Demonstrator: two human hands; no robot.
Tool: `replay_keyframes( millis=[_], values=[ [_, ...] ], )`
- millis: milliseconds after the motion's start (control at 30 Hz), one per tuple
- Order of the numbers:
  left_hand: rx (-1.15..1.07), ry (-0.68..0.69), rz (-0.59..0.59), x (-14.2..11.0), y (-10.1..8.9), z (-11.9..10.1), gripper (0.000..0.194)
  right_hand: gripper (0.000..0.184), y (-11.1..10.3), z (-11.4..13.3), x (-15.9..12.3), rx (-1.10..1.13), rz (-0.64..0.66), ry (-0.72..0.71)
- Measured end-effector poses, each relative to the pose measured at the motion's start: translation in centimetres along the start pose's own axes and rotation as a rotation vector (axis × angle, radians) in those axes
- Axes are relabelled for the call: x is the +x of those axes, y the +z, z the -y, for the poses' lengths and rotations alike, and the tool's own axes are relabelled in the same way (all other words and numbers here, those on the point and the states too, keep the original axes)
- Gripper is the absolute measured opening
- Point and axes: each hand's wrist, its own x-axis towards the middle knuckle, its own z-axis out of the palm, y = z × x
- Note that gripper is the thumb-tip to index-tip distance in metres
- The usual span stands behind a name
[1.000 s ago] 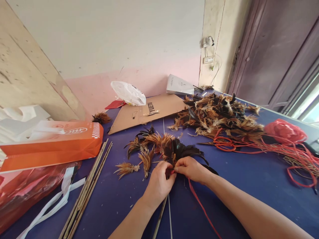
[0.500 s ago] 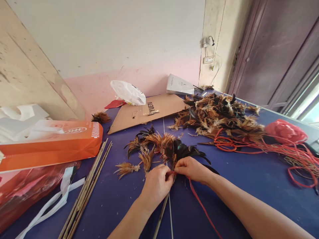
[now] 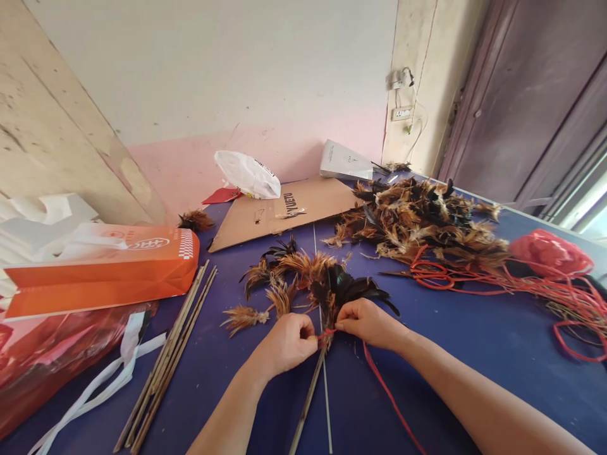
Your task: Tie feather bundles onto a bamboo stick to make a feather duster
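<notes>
My left hand (image 3: 284, 342) is closed in a pinch at the top of a thin wooden stick (image 3: 307, 404) lying on the blue table (image 3: 474, 341). My right hand (image 3: 367, 322) is closed too, pinching a red string (image 3: 386, 392) that is wound where black and brown feathers (image 3: 332, 284) meet the stick. The two hands nearly touch at the red binding. The string trails from my right hand toward the near edge. Small loose feather tufts (image 3: 241, 316) lie just left of my hands.
A large feather pile (image 3: 422, 221) and red-handled scissors (image 3: 427, 273) lie at the right, with a red string bundle (image 3: 552, 256) beyond. A bunch of sticks (image 3: 171, 360), an orange bag (image 3: 104, 272) and a cardboard sheet (image 3: 284, 212) are at left and back.
My left hand has slid a little left and down, away from the right hand, exposing more of the stick. The view has shifted slightly.
</notes>
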Motion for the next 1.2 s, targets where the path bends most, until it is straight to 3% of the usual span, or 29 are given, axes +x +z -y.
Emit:
replay_keyframes(
  millis=[167,333,500,833,1000,1200],
  values=[
    [-0.143,0.029,0.033,0.0,0.6,0.1,0.028,0.019,-0.1,-0.1,-0.1,0.041,0.019,0.016],
    [-0.128,0.107,0.0,0.1,1.3,0.0,0.033,0.02,-0.3,0.1,-0.3,0.055,0.032,0.022],
    [-0.218,0.097,-0.07,0.4,1.3,-0.4,0.034,0.018,-0.8,1.0,-0.6,0.041,0.029,0.053],
    [-1.207,0.006,-0.253,0.7,2.1,-1.9,0.032,0.023,-0.5,2.3,-1.2,0.156,0.024,0.004],
    [-1.39,-0.096,-0.19,0.8,2.3,-1.6,0.027,0.026,0.2,1.9,-1.1,0.246,0.072,0.079],
    [-1.471,-0.155,-0.061,1.5,2.0,-0.9,0.035,0.026,0.3,1.5,-0.7,0.29,0.067,0.044]
  ],
)
